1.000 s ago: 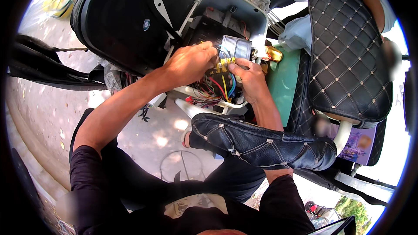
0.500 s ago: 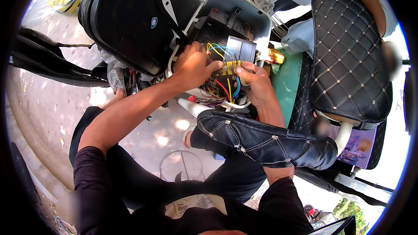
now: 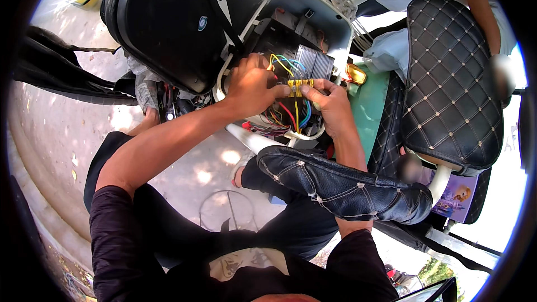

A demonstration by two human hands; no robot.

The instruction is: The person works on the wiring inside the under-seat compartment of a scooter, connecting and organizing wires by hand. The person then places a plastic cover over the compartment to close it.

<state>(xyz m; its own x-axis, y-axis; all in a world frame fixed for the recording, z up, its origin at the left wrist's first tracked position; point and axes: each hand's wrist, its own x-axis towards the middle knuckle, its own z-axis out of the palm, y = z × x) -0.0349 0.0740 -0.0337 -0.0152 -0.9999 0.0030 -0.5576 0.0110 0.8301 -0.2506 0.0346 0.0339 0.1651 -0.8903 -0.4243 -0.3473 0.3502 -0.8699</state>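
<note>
Inside an open scooter compartment (image 3: 342, 17), my left hand (image 3: 254, 86) is closed, fingers curled by thin yellow and blue wires, thumb at the left end of a yellow terminal block (image 3: 300, 84). My right hand (image 3: 330, 103) pinches the block's right end. A finned silver controller box (image 3: 316, 61) lies just behind it, on a black plastic part (image 3: 274, 39). Red, yellow and blue cables (image 3: 296, 114) hang below the block among bundled wires.
A black lid or seat (image 3: 151, 22) stands raised behind. A quilted seat pad (image 3: 450, 84), padded bar (image 3: 341, 187) and green footboard (image 3: 369, 117) are at the right. Another person's arm (image 3: 481, 17) shows upper right. A white tube (image 3: 246, 137) crosses in front of me.
My left thumb has come down to the terminal block, and the fingers have shifted left, uncovering yellow and blue wires. My right hand stays on the block, shifted slightly right in view.
</note>
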